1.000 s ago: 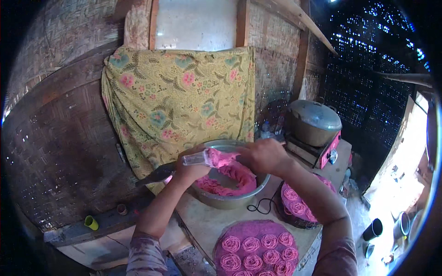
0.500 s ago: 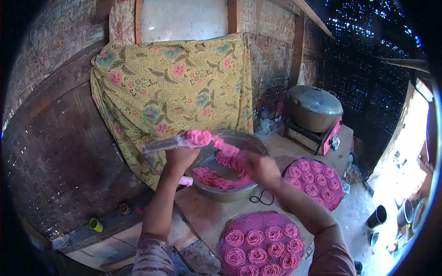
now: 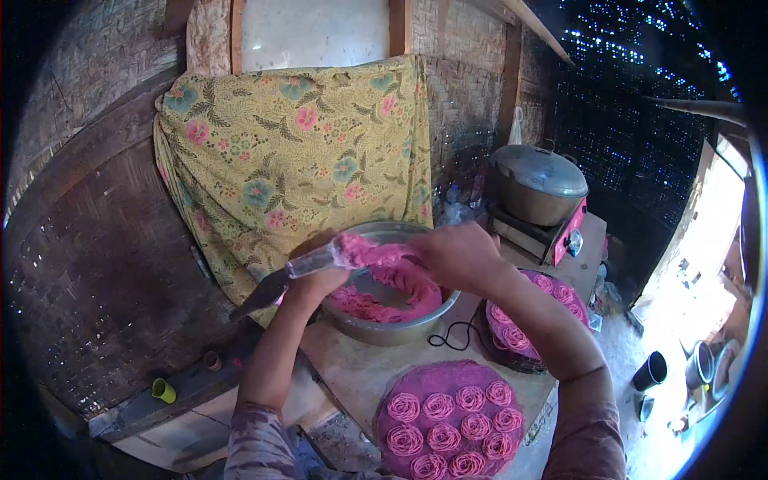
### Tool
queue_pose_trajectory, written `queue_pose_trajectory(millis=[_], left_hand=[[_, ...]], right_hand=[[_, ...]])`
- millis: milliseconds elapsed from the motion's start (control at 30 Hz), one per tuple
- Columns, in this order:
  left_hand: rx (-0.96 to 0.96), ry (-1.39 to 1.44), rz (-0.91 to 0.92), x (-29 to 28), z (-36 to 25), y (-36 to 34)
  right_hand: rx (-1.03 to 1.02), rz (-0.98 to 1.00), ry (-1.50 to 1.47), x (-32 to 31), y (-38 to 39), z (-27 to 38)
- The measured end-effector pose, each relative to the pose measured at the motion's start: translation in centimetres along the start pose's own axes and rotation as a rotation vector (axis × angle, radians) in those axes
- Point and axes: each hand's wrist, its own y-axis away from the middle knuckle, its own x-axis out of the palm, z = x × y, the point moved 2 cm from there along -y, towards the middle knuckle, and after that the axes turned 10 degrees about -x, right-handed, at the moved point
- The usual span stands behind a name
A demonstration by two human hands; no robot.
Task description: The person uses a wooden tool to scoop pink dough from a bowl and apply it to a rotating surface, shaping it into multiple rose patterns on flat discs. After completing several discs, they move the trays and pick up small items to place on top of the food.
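Note:
A large metal basin (image 3: pixel 392 333) holds moist, crumbly pink dough (image 3: pixel 372 308) spread along its bottom and side. Over its left rim, my left hand (image 3: pixel 322 282) is closed around a clear-looking tube (image 3: pixel 310 262), tilted with its mouth toward the right. A pink clump (image 3: pixel 364 250) fills that mouth and trails to my right hand (image 3: pixel 458 250). The right fingers are curled on this dough, partly hidden by the back of the hand. A dark, blurred flat piece (image 3: pixel 260 294) sticks out left of my left wrist; I cannot make out what it is.
Nearest me lies a round purple tray (image 3: pixel 448 380) bearing several pink noodle-like rosettes. A second stack of such trays (image 3: pixel 524 360) sits behind my right forearm. Farther right, a lidded pot (image 3: pixel 538 188) rests on a pink-sided stove (image 3: pixel 570 232). A black cord loop (image 3: pixel 450 340) lies beside the basin.
My right hand has risen out of the basin, bringing dough up toward the tube's mouth. The tube has swung to point more toward me, and the dough strand between the hands is shorter.

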Motion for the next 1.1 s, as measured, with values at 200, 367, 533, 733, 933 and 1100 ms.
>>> queue_pose_trajectory(millis=[200, 367, 533, 733, 933, 1100], left_hand=[[0.029, 0.166, 0.173, 1.1, -0.6, 1.1], [-0.070, -0.023, 0.068, 2.1, 4.9, 1.4], [-0.041, -0.036, 0.058, 0.4, 0.7, 0.9], [0.057, 0.055, 0.027, 2.2, 1.9, 1.0], [-0.076, 0.304, -0.082, -0.6, 2.2, 0.1], [-0.116, 0.218, -0.018, 1.5, -1.1, 0.0]], right_hand=[[-0.334, -0.187, 0.325, 3.5, 0.3, 1.4], [-0.265, -0.189, 0.290, -0.2, 1.9, -0.2], [-0.341, -0.169, 0.265, 0.2, 0.3, -0.1], [-0.296, -0.200, 0.203, 2.8, 0.7, 1.2], [0.262, -0.329, -0.277, 1.8, 2.6, -0.4], [-0.020, -0.890, -0.711, 12.3, -1.7, 2.7]])
